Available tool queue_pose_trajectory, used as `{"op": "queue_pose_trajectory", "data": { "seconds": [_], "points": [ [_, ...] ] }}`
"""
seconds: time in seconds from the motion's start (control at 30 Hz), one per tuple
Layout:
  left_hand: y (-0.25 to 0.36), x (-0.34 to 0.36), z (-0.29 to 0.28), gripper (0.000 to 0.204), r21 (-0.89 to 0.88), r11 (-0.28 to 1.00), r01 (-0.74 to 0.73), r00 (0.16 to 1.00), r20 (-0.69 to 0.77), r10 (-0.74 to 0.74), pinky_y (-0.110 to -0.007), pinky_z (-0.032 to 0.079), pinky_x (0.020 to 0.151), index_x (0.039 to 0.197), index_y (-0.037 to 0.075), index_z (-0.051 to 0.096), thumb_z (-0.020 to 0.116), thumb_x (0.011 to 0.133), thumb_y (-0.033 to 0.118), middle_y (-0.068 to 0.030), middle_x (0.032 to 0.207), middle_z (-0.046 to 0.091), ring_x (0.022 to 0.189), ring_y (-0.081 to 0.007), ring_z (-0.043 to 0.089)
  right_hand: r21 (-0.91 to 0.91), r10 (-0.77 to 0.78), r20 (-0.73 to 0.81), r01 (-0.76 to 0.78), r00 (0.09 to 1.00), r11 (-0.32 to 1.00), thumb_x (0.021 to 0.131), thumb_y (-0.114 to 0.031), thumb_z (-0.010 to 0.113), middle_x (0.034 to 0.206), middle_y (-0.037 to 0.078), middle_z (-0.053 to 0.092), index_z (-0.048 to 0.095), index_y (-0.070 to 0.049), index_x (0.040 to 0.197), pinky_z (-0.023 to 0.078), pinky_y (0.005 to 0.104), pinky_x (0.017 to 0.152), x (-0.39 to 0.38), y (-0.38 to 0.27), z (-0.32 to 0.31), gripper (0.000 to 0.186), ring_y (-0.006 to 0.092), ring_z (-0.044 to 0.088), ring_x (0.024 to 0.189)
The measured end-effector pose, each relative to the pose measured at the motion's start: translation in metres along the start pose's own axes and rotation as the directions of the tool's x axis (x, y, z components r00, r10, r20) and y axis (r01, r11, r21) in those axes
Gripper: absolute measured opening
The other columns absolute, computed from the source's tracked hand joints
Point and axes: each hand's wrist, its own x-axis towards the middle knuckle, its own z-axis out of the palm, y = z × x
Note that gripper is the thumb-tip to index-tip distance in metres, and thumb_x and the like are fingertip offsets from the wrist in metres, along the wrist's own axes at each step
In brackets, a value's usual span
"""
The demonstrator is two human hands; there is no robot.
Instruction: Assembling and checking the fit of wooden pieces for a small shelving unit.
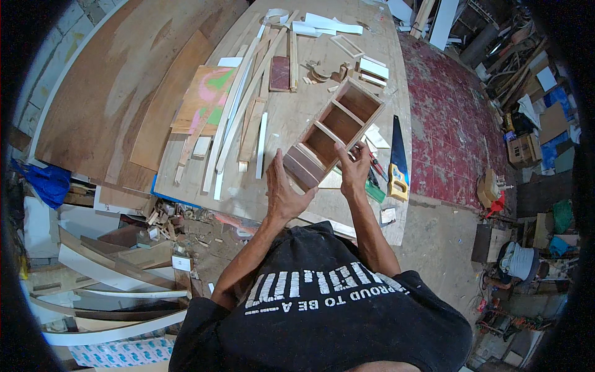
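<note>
Both of my hands hold a long wooden box (304, 165) above the workbench, tilted diagonally away to the right. Light dividers split its inside into open compartments, and a darker brown panel covers its near end. My left hand (284, 191) grips that near end, fingers along the left side and thumb by the front corner. On the right long side, my right hand (354, 168) has its thumb over the top edge, with the other fingers partly hidden. Close to the right hand lie a red-and-black hand tool (377, 166), a green piece (374, 191) and a handsaw (398, 152) with a yellow handle.
Long wood strips (238, 111) and a painted board (211, 93) lie on the bench's left. Small wooden frames (373, 69) and white sheets (325, 25) sit toward the back. Large plywood sheets (118, 80) stand left; offcuts (164, 229) litter the floor.
</note>
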Motion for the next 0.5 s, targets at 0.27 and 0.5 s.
{"op": "queue_pose_trajectory", "data": {
  "seconds": [0.27,0.5],
  "points": [
    [0.005,-0.006,-0.009,0.119,-0.020,1.000,-0.019,0.999,-0.045,0.018,-0.054,0.024,0.112,0.151,-0.004,0.008,0.086,0.066,0.023,-0.0309,0.140,0.030,0.132,-0.0438,0.030,-0.033,-0.010,0.021,0.011,1.000,0.999,0.082,-0.031,0.080,0.118,0.021,0.060,0.046,0.006,0.128,0.048,0.0369,0.093,0.000,-0.006,0.002,0.068,0.0263,0.059,0.108],
    [0.012,-0.009,-0.018,0.121,0.000,1.000,0.004,0.997,-0.076,-0.004,-0.053,0.029,0.110,0.151,-0.002,0.010,0.089,0.062,0.020,-0.0265,0.137,0.033,0.130,-0.0400,0.034,-0.003,-0.002,0.049,0.002,0.999,1.000,0.082,-0.031,0.080,0.117,0.021,0.061,0.048,0.007,0.128,0.048,0.0376,0.094,-0.001,-0.015,0.008,0.067,0.0273,0.060,0.108]
  ]
}}
